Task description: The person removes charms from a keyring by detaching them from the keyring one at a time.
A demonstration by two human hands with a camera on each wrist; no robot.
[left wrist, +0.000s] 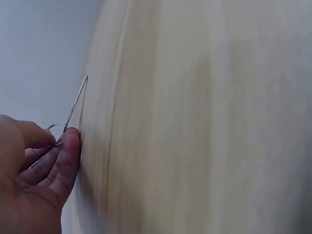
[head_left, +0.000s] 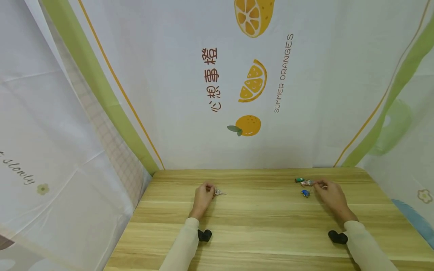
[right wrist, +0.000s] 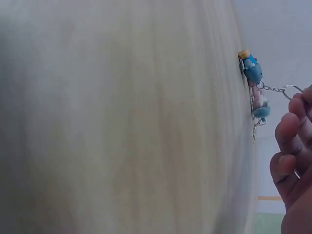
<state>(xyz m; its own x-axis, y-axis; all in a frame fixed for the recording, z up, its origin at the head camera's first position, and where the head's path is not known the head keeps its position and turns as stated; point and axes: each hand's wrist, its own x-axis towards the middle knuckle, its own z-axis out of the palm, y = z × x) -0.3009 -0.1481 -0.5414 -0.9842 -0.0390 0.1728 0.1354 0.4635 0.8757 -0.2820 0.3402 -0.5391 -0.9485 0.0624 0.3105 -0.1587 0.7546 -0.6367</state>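
Note:
Between its thumb and fingertips, my left hand [head_left: 203, 197] pinches a silver metal ring [left wrist: 57, 125] at the left of the tabletop. A thin silver piece [left wrist: 76, 103] sticks out from the ring; its exact kind cannot be told. Over on the right, my right hand [head_left: 330, 195] pinches the split ring [right wrist: 292, 87] of a keychain with a small blue figure [head_left: 305, 193]. A short chain joins that ring to the figure [right wrist: 253, 71]. Close behind it lies a pink and white figure keychain [head_left: 306, 183], beside a small green and dark red item [head_left: 299, 180].
Light wood-grain tabletop [head_left: 251, 226] spreads under both hands, with rounded far corners. A white printed cloth [head_left: 190, 143] hangs along its far edge, and more cloth [head_left: 84, 188] hangs at the left. Black wrist devices [head_left: 205, 235] are worn at both cuffs.

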